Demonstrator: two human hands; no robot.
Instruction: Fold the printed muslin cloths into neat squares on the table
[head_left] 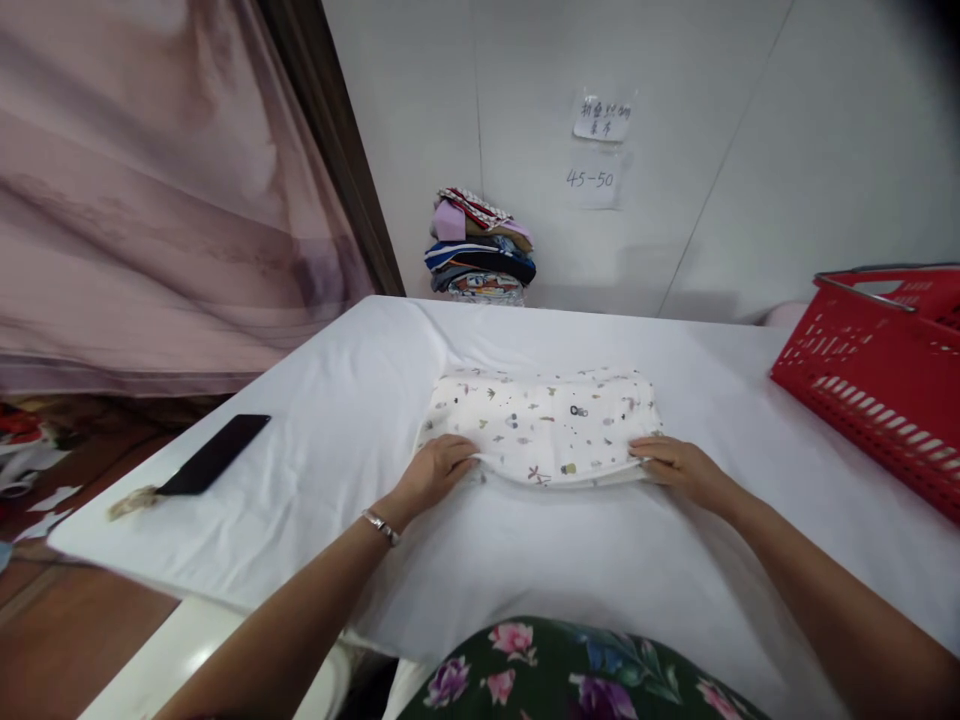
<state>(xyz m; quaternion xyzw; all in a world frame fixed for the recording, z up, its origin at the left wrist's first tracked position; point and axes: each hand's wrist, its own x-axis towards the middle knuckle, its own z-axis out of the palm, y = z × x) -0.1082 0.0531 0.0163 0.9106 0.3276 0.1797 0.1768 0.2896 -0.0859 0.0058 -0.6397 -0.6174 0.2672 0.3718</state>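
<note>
A white cloth (551, 425) with small printed motifs lies folded into a wide rectangle on the table. My left hand (437, 474) pinches its near left corner, the thumb and fingers closed on the edge. At the near right corner, my right hand (684, 470) grips the same edge between thumb and fingers. Between the two hands the front edge sags a little and looks slightly lifted. The far part of the cloth rests flat.
A white-covered table (315, 440) spreads beneath. On its left lies a black phone (217, 455) with a tassel. A red basket (885, 370) stands at the right. Folded fabrics (480, 250) are stacked at the back by the wall. A pink curtain (165, 200) hangs at left.
</note>
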